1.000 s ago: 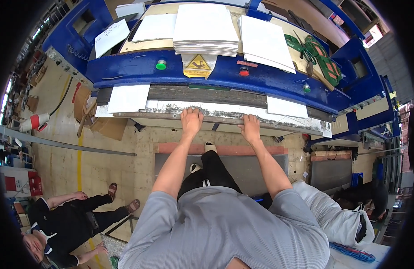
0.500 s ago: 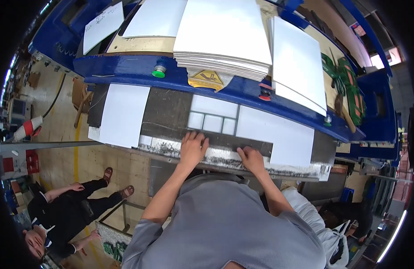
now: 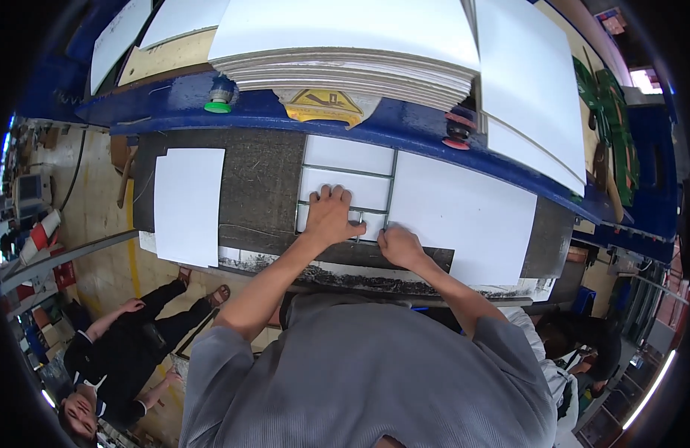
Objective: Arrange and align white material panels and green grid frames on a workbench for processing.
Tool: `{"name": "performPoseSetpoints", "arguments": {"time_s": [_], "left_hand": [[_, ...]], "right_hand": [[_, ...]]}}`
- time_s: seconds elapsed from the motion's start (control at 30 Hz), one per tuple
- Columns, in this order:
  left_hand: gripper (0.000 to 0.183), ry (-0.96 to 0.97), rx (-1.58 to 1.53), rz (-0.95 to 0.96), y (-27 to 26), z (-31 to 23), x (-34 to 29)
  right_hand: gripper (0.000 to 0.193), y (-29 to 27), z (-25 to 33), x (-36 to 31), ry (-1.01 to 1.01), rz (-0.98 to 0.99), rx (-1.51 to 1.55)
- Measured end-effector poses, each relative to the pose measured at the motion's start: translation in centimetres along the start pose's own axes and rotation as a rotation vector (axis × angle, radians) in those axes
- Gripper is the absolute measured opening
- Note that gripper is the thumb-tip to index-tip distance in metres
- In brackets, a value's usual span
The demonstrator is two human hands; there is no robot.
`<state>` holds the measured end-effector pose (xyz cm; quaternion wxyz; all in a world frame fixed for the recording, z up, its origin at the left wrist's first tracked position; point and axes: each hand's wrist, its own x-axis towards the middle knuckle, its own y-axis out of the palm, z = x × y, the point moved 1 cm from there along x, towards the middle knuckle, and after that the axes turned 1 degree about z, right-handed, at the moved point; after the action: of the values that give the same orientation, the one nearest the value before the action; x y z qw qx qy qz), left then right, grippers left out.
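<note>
A grid of thin grey-green strips [image 3: 346,173] outlines several white cells on the dark worktop. My left hand [image 3: 331,216] lies over its lower cells with fingers apart; the thumb reaches a short strip at the bottom. At the grid's lower right corner, my right hand [image 3: 399,244] has its fingers curled in against the long upright strip. That contact is partly hidden by the fingers. A large white sheet [image 3: 464,209] adjoins the grid on the right, beyond my right hand.
Another white sheet [image 3: 188,205] lies at the worktop's [image 3: 259,179] left. Beyond the blue machine beam [image 3: 255,112] rests a thick stack of white boards [image 3: 345,33]. The beam carries a green-topped knob [image 3: 218,101] and a red one [image 3: 457,134]. A person [image 3: 121,343] is at left.
Both hands have moved forward from the worktop's front edge onto the grid. My left hand now covers its lower cells, and my right fingers have closed at its corner. The view has shifted closer.
</note>
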<state>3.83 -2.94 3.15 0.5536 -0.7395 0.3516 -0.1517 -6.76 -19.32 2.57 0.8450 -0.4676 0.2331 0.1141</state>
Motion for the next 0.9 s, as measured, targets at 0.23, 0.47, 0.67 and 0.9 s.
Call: {"name": "performPoseSetpoints", "arguments": {"time_s": [0.23, 0.47, 0.67, 0.9], "left_hand": [[0.068, -0.137, -0.024, 0.022, 0.8, -0.6, -0.3], [0.066, -0.160, -0.086, 0.064, 1.3, -0.9, -0.5], [0.063, -0.171, -0.140, 0.036, 0.2, 0.0, -0.7], [0.085, -0.121, -0.007, 0.254, -0.3, -0.7, -0.2]], "right_hand": [[0.036, 1.4, -0.7, -0.7, 0.033, 0.115, -0.065], [0.042, 2.2, -1.5, -1.6, -0.022, 0.047, -0.017], [0.045, 1.7, -2.4, -1.3, -0.041, 0.090, 0.171], [0.019, -2.1, -0.7, 1.4, -0.086, -0.704, 0.072]]}}
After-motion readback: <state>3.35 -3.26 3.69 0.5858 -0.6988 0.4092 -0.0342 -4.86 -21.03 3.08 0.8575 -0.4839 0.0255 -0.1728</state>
